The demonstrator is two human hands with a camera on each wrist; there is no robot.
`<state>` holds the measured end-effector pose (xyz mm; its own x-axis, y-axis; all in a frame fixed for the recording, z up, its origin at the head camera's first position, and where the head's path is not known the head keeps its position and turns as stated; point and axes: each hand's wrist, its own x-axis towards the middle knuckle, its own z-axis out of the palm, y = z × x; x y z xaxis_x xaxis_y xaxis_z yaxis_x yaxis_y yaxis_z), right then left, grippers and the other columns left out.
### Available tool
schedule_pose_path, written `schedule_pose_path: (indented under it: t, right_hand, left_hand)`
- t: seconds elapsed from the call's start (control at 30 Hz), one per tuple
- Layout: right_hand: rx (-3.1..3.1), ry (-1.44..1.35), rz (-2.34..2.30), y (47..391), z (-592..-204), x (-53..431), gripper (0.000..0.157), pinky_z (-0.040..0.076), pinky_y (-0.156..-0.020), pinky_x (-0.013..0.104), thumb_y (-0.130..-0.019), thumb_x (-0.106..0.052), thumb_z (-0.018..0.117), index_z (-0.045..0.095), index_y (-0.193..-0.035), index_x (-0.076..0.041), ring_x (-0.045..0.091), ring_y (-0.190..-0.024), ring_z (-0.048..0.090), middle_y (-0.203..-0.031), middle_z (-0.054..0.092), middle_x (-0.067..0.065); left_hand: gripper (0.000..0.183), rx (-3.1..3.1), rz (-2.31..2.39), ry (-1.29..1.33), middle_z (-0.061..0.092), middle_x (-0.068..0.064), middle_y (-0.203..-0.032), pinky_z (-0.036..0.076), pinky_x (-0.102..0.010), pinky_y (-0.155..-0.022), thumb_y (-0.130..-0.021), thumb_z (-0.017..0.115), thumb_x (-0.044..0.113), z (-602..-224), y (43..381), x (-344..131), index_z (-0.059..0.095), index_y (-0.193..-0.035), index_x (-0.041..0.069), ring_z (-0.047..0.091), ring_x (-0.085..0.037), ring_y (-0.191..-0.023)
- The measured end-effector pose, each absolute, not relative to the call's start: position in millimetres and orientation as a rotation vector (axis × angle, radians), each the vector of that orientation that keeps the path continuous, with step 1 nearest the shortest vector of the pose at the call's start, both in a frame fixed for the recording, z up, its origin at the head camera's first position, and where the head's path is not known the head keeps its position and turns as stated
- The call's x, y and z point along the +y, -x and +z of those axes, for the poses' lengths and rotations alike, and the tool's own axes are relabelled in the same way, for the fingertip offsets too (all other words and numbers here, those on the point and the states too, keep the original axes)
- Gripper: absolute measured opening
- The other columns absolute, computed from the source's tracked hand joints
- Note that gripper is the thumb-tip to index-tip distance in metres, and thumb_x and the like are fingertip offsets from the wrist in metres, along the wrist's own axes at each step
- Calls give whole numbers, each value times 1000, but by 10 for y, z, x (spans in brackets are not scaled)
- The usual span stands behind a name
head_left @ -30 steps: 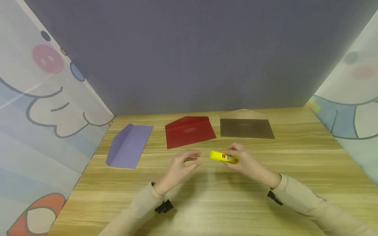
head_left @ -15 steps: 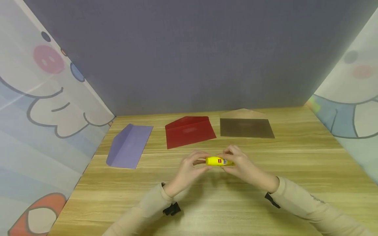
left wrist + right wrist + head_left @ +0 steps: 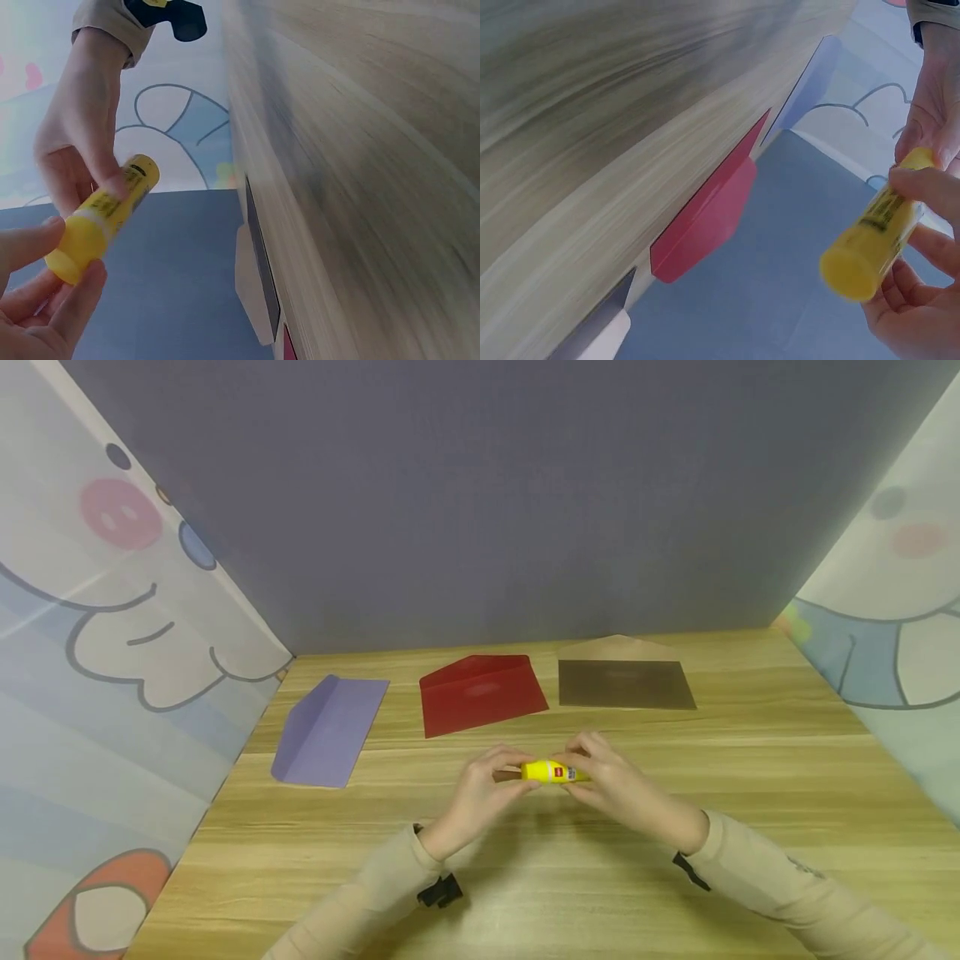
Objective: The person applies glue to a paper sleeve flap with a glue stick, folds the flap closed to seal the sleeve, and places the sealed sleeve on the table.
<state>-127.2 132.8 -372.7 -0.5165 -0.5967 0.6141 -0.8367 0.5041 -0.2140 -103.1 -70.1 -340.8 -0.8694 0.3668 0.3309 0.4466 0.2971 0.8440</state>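
Yellow cylindrical tube point(image 3: 537, 772); lilac paper envelope point(image 3: 335, 732); red paper envelope point(image 3: 483, 697); brown paper envelope point(image 3: 626, 684), beige flap point(image 3: 618, 649); yellowish wood-grain tabletop point(image 3: 757, 760).

"Could anything be read?"
"No word could be made out. Dark print point(image 3: 882, 213) was seen on the yellow stick point(image 3: 874, 240) in both wrist views, but it was blurred."
"And in the head view?"
"A red label point(image 3: 558, 772) was shown, with a blue-and-white patch point(image 3: 572, 773) beside it; both were too small."

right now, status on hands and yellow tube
Left hand pinches one end, right hand the other. Yellow tube off table. Three envelopes beyond, clear of hands.
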Motion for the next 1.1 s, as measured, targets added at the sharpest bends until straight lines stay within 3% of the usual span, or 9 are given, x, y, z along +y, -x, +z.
schedule_pose_path:
  t: [0.23, 0.5, 0.67, 0.93, 1.1]
  right_hand:
    - [-2260, -1050, 683, 1287, -3767, 1455, 39, 50, -60, 26, -50, 4, 81, 65, -86, 2, 18, -77, 50, -86, 52, 8]
    - [-2250, -991, 735, 1281, -3777, 1558, 42, 50, -59, 27, -51, 6, 80, 63, -89, 4, 18, -77, 51, -87, 55, 9]
    - [-2248, -953, 762, 1271, -3788, 1605, 42, 51, -60, 28, -50, 6, 79, 62, -89, 4, 19, -77, 52, -87, 55, 10]
    - [-2276, -898, 878, 1241, -3789, 1661, 42, 45, -65, 13, -52, 7, 77, 61, -90, 3, 11, -73, 51, -87, 56, 5]
    - [-2302, -844, 909, 1237, -3792, 1687, 43, 48, -63, 19, -54, 7, 77, 61, -94, 3, 9, -72, 52, -86, 57, 3]
  left_hand:
    - [27, -2452, -1671, 611, 61, -19, -97, 52, -33, -73, -70, 70, -4, -3500, 1087, -864, 63, -95, -8, 60, -29, -85]
    - [29, -2443, -1605, 565, 63, -12, -98, 51, -25, -72, -70, 71, 0, -3673, 1210, -1133, 64, -98, -3, 62, -26, -84]
    - [29, -2428, -1401, 640, 63, -11, -95, 52, -25, -70, -69, 72, -1, -3662, 1225, -1277, 64, -96, -2, 63, -24, -81]
    - [30, -2485, -982, 695, 63, -10, -95, 52, -26, -69, -67, 73, -2, -3675, 1264, -1496, 65, -96, -3, 60, -19, -81]
    - [30, -2521, -816, 716, 62, -13, -93, 51, -30, -72, -67, 73, -3, -3712, 1307, -1616, 64, -95, -4, 61, -24, -82]
